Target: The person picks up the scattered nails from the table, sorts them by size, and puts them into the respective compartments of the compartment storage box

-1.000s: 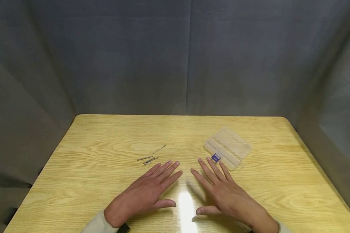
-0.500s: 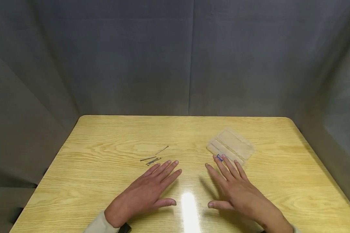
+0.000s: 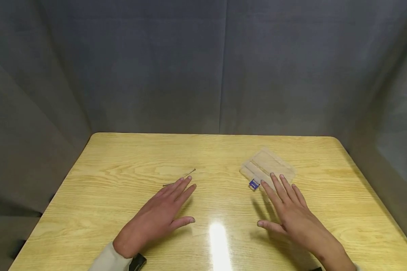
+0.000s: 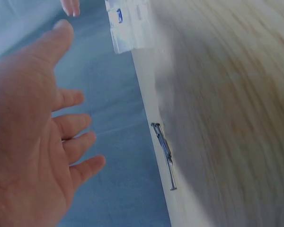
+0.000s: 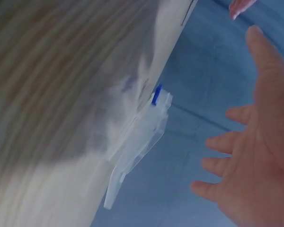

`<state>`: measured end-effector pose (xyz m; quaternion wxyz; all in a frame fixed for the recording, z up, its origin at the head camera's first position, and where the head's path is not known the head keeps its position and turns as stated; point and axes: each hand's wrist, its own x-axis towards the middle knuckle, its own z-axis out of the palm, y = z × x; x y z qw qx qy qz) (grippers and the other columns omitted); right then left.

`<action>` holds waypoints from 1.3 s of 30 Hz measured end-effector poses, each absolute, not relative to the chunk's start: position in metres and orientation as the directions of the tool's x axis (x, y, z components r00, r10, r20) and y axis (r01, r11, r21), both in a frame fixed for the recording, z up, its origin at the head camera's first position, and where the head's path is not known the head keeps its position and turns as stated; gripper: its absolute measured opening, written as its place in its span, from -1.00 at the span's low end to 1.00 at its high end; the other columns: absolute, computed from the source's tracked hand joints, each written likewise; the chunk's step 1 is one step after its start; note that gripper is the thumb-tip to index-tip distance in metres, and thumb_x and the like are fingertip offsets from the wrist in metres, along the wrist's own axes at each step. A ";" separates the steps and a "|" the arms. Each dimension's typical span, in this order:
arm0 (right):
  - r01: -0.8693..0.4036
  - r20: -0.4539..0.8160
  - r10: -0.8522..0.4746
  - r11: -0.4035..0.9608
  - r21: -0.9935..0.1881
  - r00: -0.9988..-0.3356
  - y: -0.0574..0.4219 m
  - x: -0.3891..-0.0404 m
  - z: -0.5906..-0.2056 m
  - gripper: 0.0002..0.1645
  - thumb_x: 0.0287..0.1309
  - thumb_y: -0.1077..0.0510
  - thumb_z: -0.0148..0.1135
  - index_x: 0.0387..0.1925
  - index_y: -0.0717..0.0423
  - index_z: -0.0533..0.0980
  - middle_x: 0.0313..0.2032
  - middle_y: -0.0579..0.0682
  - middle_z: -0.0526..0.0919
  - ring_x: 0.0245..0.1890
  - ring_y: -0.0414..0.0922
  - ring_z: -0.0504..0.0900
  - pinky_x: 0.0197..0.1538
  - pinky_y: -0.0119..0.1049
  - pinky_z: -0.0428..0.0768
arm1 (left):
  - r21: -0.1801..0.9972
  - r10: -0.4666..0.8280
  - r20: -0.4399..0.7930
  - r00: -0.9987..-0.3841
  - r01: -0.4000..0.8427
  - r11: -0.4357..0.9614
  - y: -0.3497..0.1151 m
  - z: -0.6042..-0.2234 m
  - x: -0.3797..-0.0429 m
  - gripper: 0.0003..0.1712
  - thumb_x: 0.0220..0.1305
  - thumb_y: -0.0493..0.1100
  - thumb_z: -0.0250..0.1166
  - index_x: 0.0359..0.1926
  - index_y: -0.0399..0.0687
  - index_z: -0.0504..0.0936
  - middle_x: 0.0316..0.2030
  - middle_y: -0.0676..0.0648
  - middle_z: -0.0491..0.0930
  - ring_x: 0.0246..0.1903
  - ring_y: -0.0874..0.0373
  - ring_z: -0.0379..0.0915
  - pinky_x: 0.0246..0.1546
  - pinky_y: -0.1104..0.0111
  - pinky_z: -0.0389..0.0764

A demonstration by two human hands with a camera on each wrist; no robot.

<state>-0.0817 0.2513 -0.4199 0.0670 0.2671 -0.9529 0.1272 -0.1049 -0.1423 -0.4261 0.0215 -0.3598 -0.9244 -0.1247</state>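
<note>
My left hand [image 3: 157, 216] is held over the table with fingers spread, holding nothing. Just beyond its fingertips lie several metal nails; one slanted nail [image 3: 190, 173] shows plainly in the head view, while most others are hidden behind the fingers. The left wrist view shows a cluster of nails [image 4: 164, 149] on the tabletop, apart from the palm. On the other side my right hand [image 3: 296, 218] hovers with straight fingers, also holding nothing. Its fingertips overlap the near edge of a clear plastic case [image 3: 271, 162] in the head view. A blue latch [image 3: 254, 184] sits at the case's near-left corner.
The wood-grain table [image 3: 217, 150] has rounded far corners. Grey curtains [image 3: 156, 75] hang behind it and along both sides. A bright light reflection [image 3: 219, 244] lies on the near middle of the tabletop.
My right hand has moved right, towards the front of the case. My left hand has shifted a little left and now covers most of the nails from the head camera. Nothing was picked up.
</note>
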 end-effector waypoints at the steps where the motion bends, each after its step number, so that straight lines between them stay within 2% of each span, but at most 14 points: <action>1: -0.518 0.191 -0.484 0.828 -0.214 -0.854 0.253 -0.082 -0.421 0.19 0.26 -0.37 0.30 0.65 0.00 -0.07 0.62 0.18 -0.18 0.58 0.23 -0.19 0.51 0.07 -0.29 | 0.216 0.652 0.127 -0.748 0.662 0.718 -0.144 -0.427 -0.105 -0.09 0.50 0.34 0.07 0.61 -0.09 0.11 0.62 -0.12 -0.09 0.57 -0.04 -0.15 0.43 0.00 0.14; 8: -0.479 0.173 -0.449 0.847 -0.233 -0.877 0.264 -0.087 -0.429 0.18 0.31 -0.33 0.28 0.65 0.04 -0.10 0.61 0.20 -0.17 0.57 0.25 -0.16 0.50 0.15 -0.24 | 0.207 0.596 0.121 -0.794 0.607 0.767 -0.154 -0.431 -0.109 -0.15 0.53 0.24 0.12 0.58 -0.16 0.17 0.59 -0.19 -0.02 0.54 -0.11 -0.05 0.38 -0.02 0.23; 17: -0.426 0.166 -0.396 0.877 -0.225 -0.903 0.271 -0.101 -0.427 0.15 0.34 -0.33 0.24 0.64 0.12 -0.08 0.60 0.27 -0.15 0.54 0.31 -0.07 0.41 0.32 -0.02 | 0.193 0.576 0.141 -0.805 0.593 0.782 -0.160 -0.425 -0.121 -0.14 0.48 0.18 0.23 0.57 -0.17 0.19 0.57 -0.23 0.04 0.50 -0.17 0.06 0.34 -0.07 0.29; 27: -0.424 0.185 -0.388 0.876 -0.230 -0.903 0.279 -0.111 -0.430 0.11 0.32 -0.31 0.27 0.61 0.15 0.03 0.57 0.33 -0.06 0.51 0.36 -0.01 0.31 0.38 0.15 | 0.183 0.535 0.177 -0.826 0.561 0.807 -0.176 -0.422 -0.136 -0.20 0.45 0.01 0.31 0.54 -0.22 0.25 0.54 -0.25 0.14 0.46 -0.17 0.16 0.27 -0.11 0.35; 33: -0.408 0.154 -0.380 0.882 -0.237 -0.912 0.282 -0.117 -0.429 0.08 0.35 -0.32 0.23 0.59 0.20 0.08 0.53 0.38 0.04 0.50 0.38 0.05 0.34 0.36 0.16 | 0.187 0.519 0.167 -0.839 0.543 0.818 -0.180 -0.425 -0.142 -0.33 0.43 -0.03 0.33 0.43 -0.23 0.42 0.43 -0.28 0.33 0.35 -0.20 0.35 0.20 -0.09 0.43; 39: -0.389 0.212 -0.345 0.894 -0.222 -0.914 0.281 -0.123 -0.429 -0.02 0.38 -0.26 0.24 0.52 0.28 0.20 0.42 0.42 0.28 0.37 0.43 0.26 0.28 0.33 0.26 | 0.194 0.490 0.179 -0.853 0.519 0.832 -0.185 -0.428 -0.148 -0.43 0.41 -0.08 0.36 0.34 -0.22 0.51 0.30 -0.26 0.49 0.25 -0.19 0.46 0.15 -0.11 0.47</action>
